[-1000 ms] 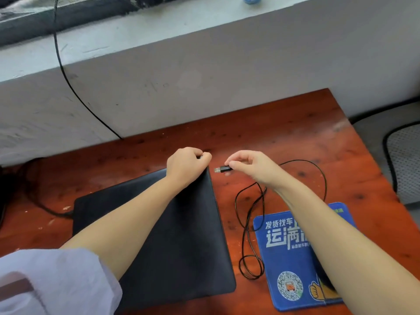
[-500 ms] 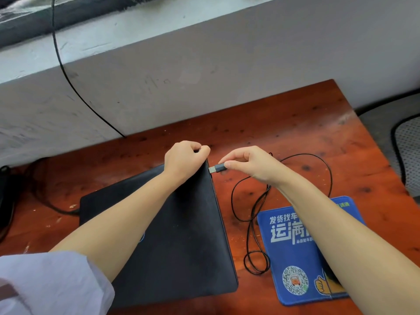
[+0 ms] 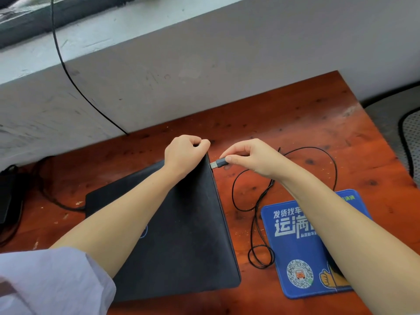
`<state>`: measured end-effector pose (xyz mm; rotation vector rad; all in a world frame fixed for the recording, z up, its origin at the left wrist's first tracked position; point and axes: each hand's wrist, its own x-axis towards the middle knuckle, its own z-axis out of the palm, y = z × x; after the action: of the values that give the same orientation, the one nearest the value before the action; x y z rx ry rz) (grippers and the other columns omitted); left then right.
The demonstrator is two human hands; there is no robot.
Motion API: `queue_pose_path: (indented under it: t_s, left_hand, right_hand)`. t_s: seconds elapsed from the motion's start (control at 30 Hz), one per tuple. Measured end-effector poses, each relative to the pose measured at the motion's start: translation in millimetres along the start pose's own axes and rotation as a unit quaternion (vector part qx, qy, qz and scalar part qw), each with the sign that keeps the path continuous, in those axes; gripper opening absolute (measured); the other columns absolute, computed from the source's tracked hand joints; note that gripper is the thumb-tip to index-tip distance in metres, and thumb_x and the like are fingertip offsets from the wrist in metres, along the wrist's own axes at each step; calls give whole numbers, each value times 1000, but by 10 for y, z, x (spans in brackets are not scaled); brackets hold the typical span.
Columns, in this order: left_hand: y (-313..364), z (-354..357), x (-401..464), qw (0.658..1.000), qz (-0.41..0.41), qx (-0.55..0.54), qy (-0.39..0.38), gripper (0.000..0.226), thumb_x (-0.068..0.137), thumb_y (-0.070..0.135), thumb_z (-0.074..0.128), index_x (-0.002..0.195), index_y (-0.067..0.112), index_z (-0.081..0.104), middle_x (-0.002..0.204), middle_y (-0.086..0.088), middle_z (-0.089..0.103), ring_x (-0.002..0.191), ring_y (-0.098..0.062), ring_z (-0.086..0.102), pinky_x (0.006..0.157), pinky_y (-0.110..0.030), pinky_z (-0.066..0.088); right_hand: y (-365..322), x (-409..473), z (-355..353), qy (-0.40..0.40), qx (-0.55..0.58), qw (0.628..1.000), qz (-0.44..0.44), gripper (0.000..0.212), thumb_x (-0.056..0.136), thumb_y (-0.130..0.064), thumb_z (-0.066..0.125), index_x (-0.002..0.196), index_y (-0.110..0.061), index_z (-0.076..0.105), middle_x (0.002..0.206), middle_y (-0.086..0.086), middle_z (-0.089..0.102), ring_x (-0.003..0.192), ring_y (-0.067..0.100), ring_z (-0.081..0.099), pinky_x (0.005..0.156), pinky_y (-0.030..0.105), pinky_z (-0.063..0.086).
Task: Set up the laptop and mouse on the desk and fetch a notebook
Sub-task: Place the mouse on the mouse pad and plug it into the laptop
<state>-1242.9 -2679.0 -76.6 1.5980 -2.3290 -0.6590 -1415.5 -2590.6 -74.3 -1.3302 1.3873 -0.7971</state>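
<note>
Left hand (image 3: 185,153) grips the laptop (image 3: 181,235) corner; right hand (image 3: 252,155) pinches the USB plug (image 3: 217,164) beside it.

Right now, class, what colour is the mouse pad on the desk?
Blue, with white lettering and a round code print; the mouse pad shows best in the head view.

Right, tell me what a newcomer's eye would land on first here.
First, the two bare hands meeting at the middle: the left hand grips the far right corner of the closed black laptop, while the right hand pinches a metal-tipped USB plug right at the laptop's side edge. Next, the bright blue printed mouse pad at the right on the reddish wooden desk, with the thin black cable looping beside it.
</note>
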Motion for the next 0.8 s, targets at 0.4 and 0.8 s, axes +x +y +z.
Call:
queue_pose_path:
  t_s: [0.4,0.8]
  left_hand:
    - [47,-239,-65,999,0,-49,1,37,74,30,43,41,23,27,41,5,23,43,-10,23,48,-28,20]
    - [48,-335,-86,995,8,-102,11,30,71,27,44,47,16,30,48,4,24,52,-13,25,55,-30,27]
  right_hand:
    - [-91,-104,28,-9,42,998,-34,18,89,-20,58,100,-29,69,78,-9,74,83,-2,65,75,9,46]
    - [-222,-139,64,-21,22,997,-74,20,85,-16,63,98,-30,70,90,-13,71,84,-2,63,77,9,47]
